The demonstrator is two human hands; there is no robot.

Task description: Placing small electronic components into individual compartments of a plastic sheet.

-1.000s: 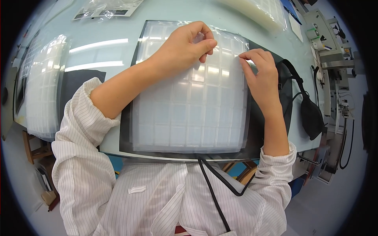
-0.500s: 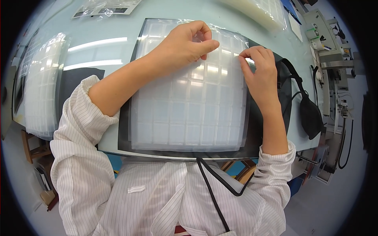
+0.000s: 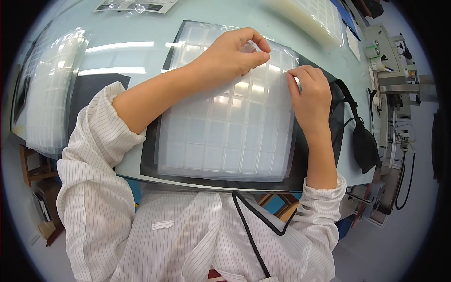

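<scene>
A stack of clear plastic sheets (image 3: 221, 136), moulded with rows of rectangular pockets, lies on a black mat (image 3: 149, 162) before me. Over its upper part reaches my left hand (image 3: 239, 52), closed in a pinch, thumb and forefinger tips nearly together. A bit of clear, shiny film seems to show behind its fingers, but what it grips is too faint to name. At the sheets' right edge is my right hand (image 3: 310, 94), also pinched, its fingertips over the margin. Whatever lies between those fingertips is hidden.
Another stack of clear pocketed sheets (image 3: 49, 103) lies at the left by a dark sheet (image 3: 96, 96). More clear sheets (image 3: 312, 19) lie at the back right. A black strap with a pouch (image 3: 365, 150) is at the right table edge, with grey equipment (image 3: 387, 51) beyond.
The view has shifted slightly. My left hand has moved a little right over the sheets, its thumb and forefinger closer together. My right hand keeps its pinch near the right edge.
</scene>
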